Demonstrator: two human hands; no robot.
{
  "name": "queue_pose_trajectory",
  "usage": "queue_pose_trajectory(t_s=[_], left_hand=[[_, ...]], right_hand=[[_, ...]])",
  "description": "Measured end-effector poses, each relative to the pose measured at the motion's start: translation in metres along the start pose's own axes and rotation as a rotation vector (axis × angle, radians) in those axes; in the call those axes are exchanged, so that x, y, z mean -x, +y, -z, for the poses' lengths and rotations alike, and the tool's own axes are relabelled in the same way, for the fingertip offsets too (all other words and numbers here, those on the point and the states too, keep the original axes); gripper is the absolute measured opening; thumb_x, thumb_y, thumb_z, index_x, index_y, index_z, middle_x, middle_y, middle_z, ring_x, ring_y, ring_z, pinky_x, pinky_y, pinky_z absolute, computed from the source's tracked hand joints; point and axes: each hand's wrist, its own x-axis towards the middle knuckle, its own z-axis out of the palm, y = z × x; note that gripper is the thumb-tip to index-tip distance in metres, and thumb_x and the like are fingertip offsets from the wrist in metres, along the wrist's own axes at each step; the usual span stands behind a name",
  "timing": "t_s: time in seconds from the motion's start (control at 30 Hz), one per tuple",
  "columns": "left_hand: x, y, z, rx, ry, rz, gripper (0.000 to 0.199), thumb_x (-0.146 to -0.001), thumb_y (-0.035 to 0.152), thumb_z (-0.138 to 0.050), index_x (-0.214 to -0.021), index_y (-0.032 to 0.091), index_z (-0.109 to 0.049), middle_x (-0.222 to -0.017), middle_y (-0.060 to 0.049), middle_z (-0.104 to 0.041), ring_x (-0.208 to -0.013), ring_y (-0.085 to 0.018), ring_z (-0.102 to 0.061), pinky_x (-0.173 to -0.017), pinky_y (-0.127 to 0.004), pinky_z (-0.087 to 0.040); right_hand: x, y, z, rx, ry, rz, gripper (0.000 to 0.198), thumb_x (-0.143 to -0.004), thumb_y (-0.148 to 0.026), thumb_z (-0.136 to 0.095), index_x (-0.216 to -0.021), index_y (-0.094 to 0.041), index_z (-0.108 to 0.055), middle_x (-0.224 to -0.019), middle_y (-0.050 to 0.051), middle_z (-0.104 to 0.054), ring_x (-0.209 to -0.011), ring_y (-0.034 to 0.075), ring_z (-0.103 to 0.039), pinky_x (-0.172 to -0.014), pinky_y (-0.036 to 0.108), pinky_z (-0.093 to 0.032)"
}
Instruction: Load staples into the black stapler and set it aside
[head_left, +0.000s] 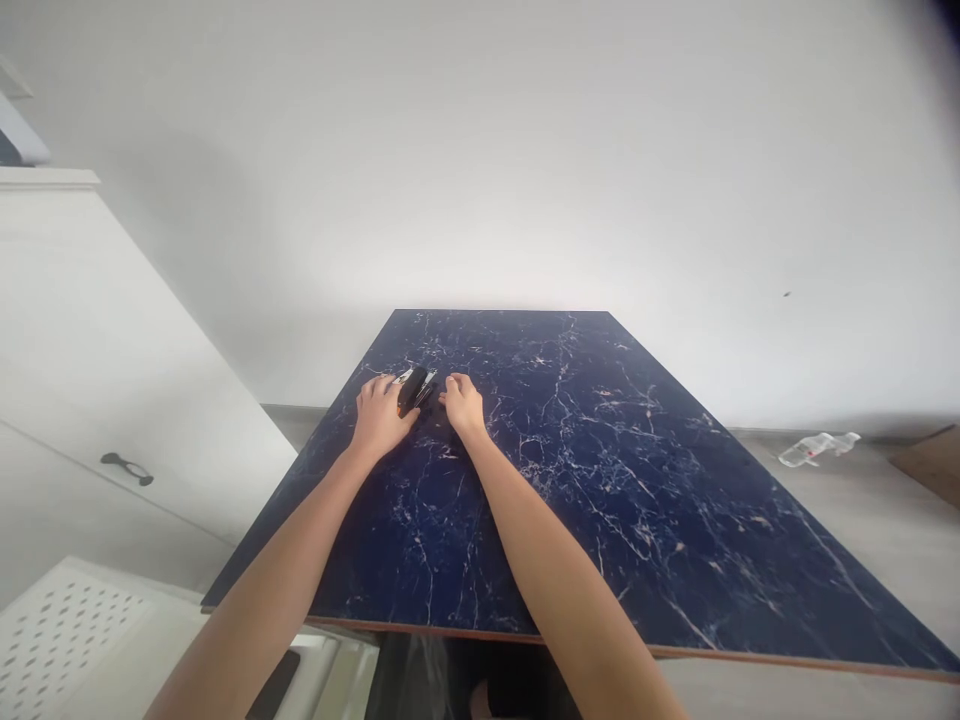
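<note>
Toward the far left part of the dark blue marbled table (600,480), my left hand (379,418) is closed around a small black object (412,388). Shiny, thin strips show along its right side, and white bits with dark marks show behind it. A spot of orange is visible by the thumb. Its exact kind cannot be made out. Just right of it, my right hand (463,405) is near the tabletop, with its fingers curled and pinched together. Whatever those fingertips hold, if anything, is hidden.
A white cabinet (112,330) with a dark handle (127,468) stands left of the table. At the lower left is a white perforated panel (67,630). A clear plastic bottle (817,449) and a cardboard box (934,465) are on the floor at right. A pale wall (495,160) rises behind.
</note>
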Motion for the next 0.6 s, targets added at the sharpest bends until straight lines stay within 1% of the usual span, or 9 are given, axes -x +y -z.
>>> queue_pose_trajectory(t_s=[0.1,0.2,0.27,0.4,0.5,0.6], left_hand=[[0.001,0.007,0.0,0.061,0.04,-0.063,0.04,-0.083,0.02,-0.066,-0.124,0.02,-0.068,-0.129,-0.011,-0.067,-0.134,-0.037,-0.043,-0.113,-0.053,-0.034],[0.001,0.015,0.004,0.11,0.091,-0.177,0.043,-0.085,0.008,-0.057,-0.123,0.023,-0.069,-0.126,-0.006,-0.071,-0.134,-0.033,-0.045,-0.115,-0.052,-0.032],[0.001,0.02,0.008,0.118,0.117,-0.263,0.045,-0.089,0.007,-0.053,-0.127,0.025,-0.068,-0.131,-0.005,-0.069,-0.132,-0.031,-0.048,-0.115,-0.052,-0.032],[0.002,0.027,0.014,0.079,0.137,-0.394,0.045,-0.097,0.01,-0.046,-0.131,0.029,-0.068,-0.135,-0.002,-0.068,-0.135,-0.03,-0.047,-0.118,-0.055,-0.029],[0.004,0.028,0.016,0.051,0.165,-0.421,0.045,-0.099,0.01,-0.045,-0.13,0.033,-0.069,-0.135,0.001,-0.068,-0.14,-0.03,-0.043,-0.12,-0.057,-0.025],[0.005,0.028,0.018,0.023,0.169,-0.405,0.045,-0.1,0.012,-0.045,-0.131,0.034,-0.068,-0.135,0.002,-0.068,-0.143,-0.032,-0.04,-0.12,-0.06,-0.024]], right_hand=[[-0.01,0.006,0.004,-0.154,-0.027,-0.096,0.054,-0.103,-0.048,-0.026,-0.144,-0.019,-0.046,-0.127,0.014,-0.064,-0.089,0.018,-0.072,-0.078,0.031,-0.057],[-0.017,0.009,0.01,-0.268,-0.045,-0.163,0.062,-0.103,-0.056,-0.017,-0.151,-0.022,-0.038,-0.13,0.014,-0.061,-0.087,0.017,-0.072,-0.076,0.03,-0.057],[-0.019,0.009,0.014,-0.326,-0.054,-0.197,0.065,-0.103,-0.057,-0.011,-0.151,-0.022,-0.036,-0.128,0.015,-0.062,-0.085,0.018,-0.072,-0.075,0.031,-0.057],[-0.02,0.008,0.022,-0.416,-0.062,-0.233,0.063,-0.104,-0.051,-0.006,-0.147,-0.022,-0.042,-0.117,0.014,-0.066,-0.081,0.02,-0.071,-0.076,0.035,-0.057],[-0.02,0.007,0.025,-0.46,-0.074,-0.242,0.06,-0.104,-0.048,-0.008,-0.143,-0.022,-0.046,-0.107,0.012,-0.069,-0.078,0.021,-0.07,-0.076,0.037,-0.058],[-0.02,0.007,0.025,-0.472,-0.085,-0.241,0.06,-0.104,-0.051,-0.009,-0.137,-0.023,-0.05,-0.105,0.01,-0.069,-0.078,0.021,-0.07,-0.075,0.036,-0.058]])
